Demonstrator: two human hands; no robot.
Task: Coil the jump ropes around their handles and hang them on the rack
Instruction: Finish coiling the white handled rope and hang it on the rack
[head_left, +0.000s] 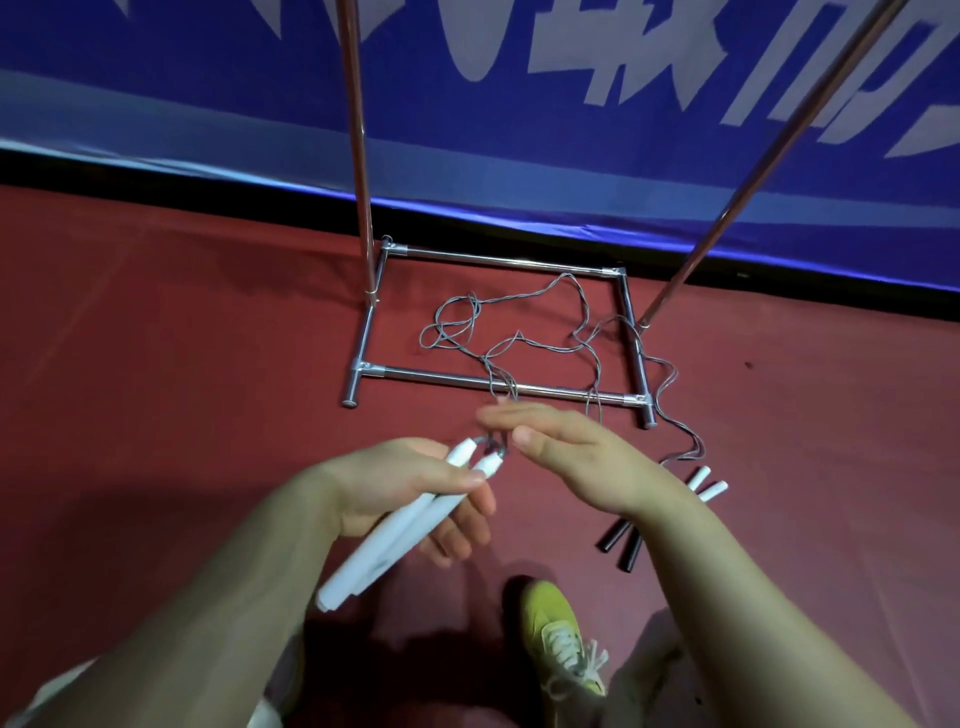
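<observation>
My left hand (415, 493) grips two white jump-rope handles (395, 535) side by side, their tips pointing up and right. A thin grey rope (519, 338) runs from those tips across the red floor in loose loops inside the rack's base. My right hand (566, 452) hovers just right of the handle tips with fingers straight; whether it touches the rope I cannot tell. The metal rack (488, 384) stands ahead, with a rectangular floor frame and two uprights rising out of view. A second rope's black-and-white handles (660, 514) lie on the floor, partly hidden behind my right wrist.
A blue banner with white lettering (519, 104) hangs behind the rack. My foot in a yellow-green shoe (561, 634) stands below my hands. Red floor (182, 338) stretches to the left.
</observation>
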